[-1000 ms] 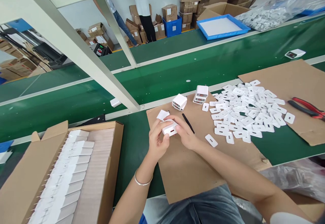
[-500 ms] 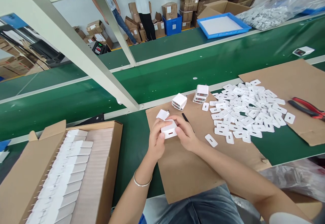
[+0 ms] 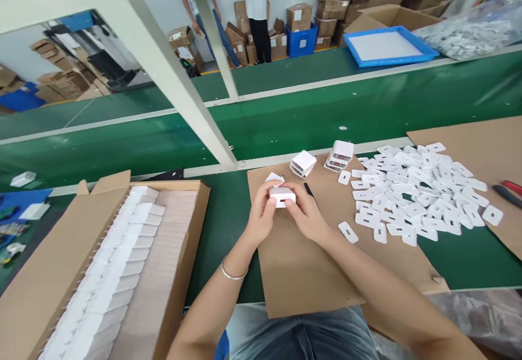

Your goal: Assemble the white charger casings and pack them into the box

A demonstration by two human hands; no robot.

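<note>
Between both hands is a white USB charger (image 3: 281,198), its slotted end face turned toward me. My left hand (image 3: 261,210) grips it from the left side, and my right hand (image 3: 306,213) closes on it from the right with the thumb at the slotted face. Just behind the fingers lies another white charger piece (image 3: 274,177), partly covered by my left hand. Farther back stand two small stacks of white charger housings (image 3: 303,162) (image 3: 341,153), open ends showing. A black pen-like tool (image 3: 308,189) lies beside my right hand.
A cardboard sheet (image 3: 302,278) lies under my hands. To the right spreads a heap of white slotted end plates (image 3: 420,186), with red-handled pliers (image 3: 509,191) beyond. An open carton (image 3: 199,213) with rows of white chargers stands left. A slanted metal post (image 3: 183,88) rises ahead.
The view has swung left, so things sit farther right in the picture. The charger's slotted face has turned more squarely toward me, with my right thumb now on it.
</note>
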